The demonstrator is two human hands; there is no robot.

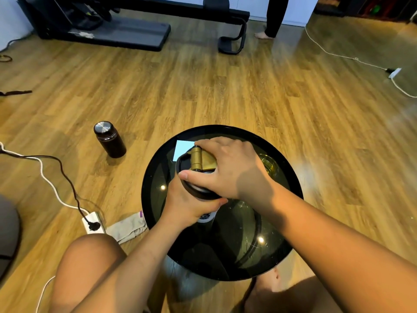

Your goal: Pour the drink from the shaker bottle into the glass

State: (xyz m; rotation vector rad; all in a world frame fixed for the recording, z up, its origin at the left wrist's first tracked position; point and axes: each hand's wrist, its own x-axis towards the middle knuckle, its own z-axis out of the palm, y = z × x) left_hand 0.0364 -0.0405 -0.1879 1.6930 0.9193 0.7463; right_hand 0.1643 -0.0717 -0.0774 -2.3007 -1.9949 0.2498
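The shaker bottle stands upright on the round dark glass table, with a black lid and a gold flip cap. My left hand is wrapped around the bottle's body just below the lid. My right hand lies over the lid from above, fingers curled on its rim and on the gold cap. The glass stands on the table to the right of the bottle, mostly hidden behind my right hand; its contents cannot be made out.
A dark thermos flask stands on the wooden floor left of the table. A white power strip with cables and a folded cloth lie at the table's near left. A pale card lies on the table. A person stands far back.
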